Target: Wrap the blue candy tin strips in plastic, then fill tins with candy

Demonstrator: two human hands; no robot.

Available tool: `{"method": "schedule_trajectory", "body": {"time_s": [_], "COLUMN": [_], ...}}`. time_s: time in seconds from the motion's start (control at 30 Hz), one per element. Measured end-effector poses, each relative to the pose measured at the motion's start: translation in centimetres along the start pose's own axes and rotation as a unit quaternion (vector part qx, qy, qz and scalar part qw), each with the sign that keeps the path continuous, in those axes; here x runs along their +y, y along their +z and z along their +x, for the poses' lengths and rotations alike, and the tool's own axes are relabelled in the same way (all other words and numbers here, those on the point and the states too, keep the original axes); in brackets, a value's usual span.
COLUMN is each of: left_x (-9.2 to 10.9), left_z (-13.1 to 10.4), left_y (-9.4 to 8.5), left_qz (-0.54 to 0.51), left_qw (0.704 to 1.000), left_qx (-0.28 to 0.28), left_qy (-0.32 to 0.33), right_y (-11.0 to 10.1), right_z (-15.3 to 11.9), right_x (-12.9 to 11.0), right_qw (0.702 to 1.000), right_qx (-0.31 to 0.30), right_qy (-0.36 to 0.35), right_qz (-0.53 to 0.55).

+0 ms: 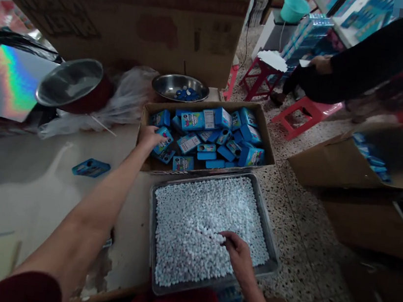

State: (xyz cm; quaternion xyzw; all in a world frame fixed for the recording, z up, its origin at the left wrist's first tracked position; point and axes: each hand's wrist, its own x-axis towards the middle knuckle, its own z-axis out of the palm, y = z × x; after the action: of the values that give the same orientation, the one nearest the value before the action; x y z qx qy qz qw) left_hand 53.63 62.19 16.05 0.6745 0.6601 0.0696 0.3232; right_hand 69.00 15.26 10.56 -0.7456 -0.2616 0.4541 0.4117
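My left hand (150, 139) reaches into the left end of a shallow cardboard box (204, 171). Its fingers are closed on a small blue printed box (164, 137), one among several similar blue boxes (192, 120) heaped there. Nearer to me, a metal tray (274, 259) is filled with small white pellets (212, 207). My right hand (239, 255) is low over the tray's right side, fingers closed, with some pellets at the fingertips. Whether those fingers also grip a tool under the pellets is hidden.
Behind the box stands a steel bowl (161, 86) with small blue-and-white pieces. A larger bowl (71, 87), plastic wrap (131, 92) and one flattened blue carton (91, 167) are at left. Another person (322, 65) sits at right, near a red stool (303, 112) and an open carton (320, 152).
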Motion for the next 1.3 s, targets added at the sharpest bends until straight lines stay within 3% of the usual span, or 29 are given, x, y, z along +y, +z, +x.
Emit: {"method": "schedule_trajectory", "body": {"time_s": [0.07, 0.17, 0.23, 0.33, 0.53, 0.6, 0.7, 0.83, 0.9, 0.97, 1.1, 1.17, 1.23, 1.3], "left_x": [-1.1, -3.3, -4.7, -6.2, -7.1, -7.5, -8.1, -8.1, -8.1, -8.5, -9.8, -10.1, -10.0, -9.5], "left_z": [-4.3, -12.1, -16.7, -21.3, -23.8, -24.0, -24.3, -24.5, -24.3, -23.8, -22.4, -22.1, -22.4, -23.0], "left_y": [-2.3, -4.0, -3.5, -1.3, 2.5, 3.6, 5.4, 7.3, 7.7, 7.8, 7.8, 7.7, 7.7, 7.6], "left_qz": [-0.026, -0.097, -0.124, -0.156, -0.168, -0.16, -0.152, -0.163, -0.175, -0.202, -0.286, -0.354, -0.403, -0.407], "left_qw": [0.996, 0.959, 0.942, 0.938, 0.927, 0.923, 0.923, 0.932, 0.933, 0.931, 0.918, 0.896, 0.87, 0.865], "left_qx": [0.006, -0.023, -0.04, -0.044, -0.057, -0.069, -0.086, -0.107, -0.119, -0.135, -0.179, -0.214, -0.256, -0.272], "left_qy": [0.08, 0.264, 0.309, 0.307, 0.329, 0.342, 0.341, 0.305, 0.291, 0.271, 0.205, 0.163, 0.125, 0.111], "right_y": [-0.5, -1.6, -2.4, -3.3, -3.1, -2.3, -0.1, 2.7, 2.3, 0.1, -7.7, -10.3, -10.1, -7.5], "right_z": [0.0, 0.3, 0.6, 1.3, 2.7, 2.5, 1.6, 0.4, -0.2, -1.0, -2.8, -2.6, -1.2, 1.3], "right_x": [-3.4, -8.8, -12.0, -15.2, -16.8, -17.4, -18.8, -20.1, -19.6, -17.7, -9.9, -5.0, -0.7, 2.5], "right_qw": [1.0, 0.998, 0.996, 0.991, 0.964, 0.93, 0.856, 0.787, 0.787, 0.812, 0.871, 0.896, 0.924, 0.945], "right_qx": [-0.021, -0.047, -0.057, -0.07, -0.056, -0.046, -0.043, -0.056, -0.046, -0.014, 0.078, 0.125, 0.135, 0.113], "right_qy": [-0.012, -0.044, -0.066, -0.097, -0.11, -0.118, -0.115, -0.106, -0.12, -0.127, -0.087, -0.059, -0.055, -0.066], "right_qz": [-0.002, -0.007, -0.017, -0.052, -0.237, -0.345, -0.502, -0.605, -0.604, -0.569, -0.477, -0.422, -0.354, -0.3]}}
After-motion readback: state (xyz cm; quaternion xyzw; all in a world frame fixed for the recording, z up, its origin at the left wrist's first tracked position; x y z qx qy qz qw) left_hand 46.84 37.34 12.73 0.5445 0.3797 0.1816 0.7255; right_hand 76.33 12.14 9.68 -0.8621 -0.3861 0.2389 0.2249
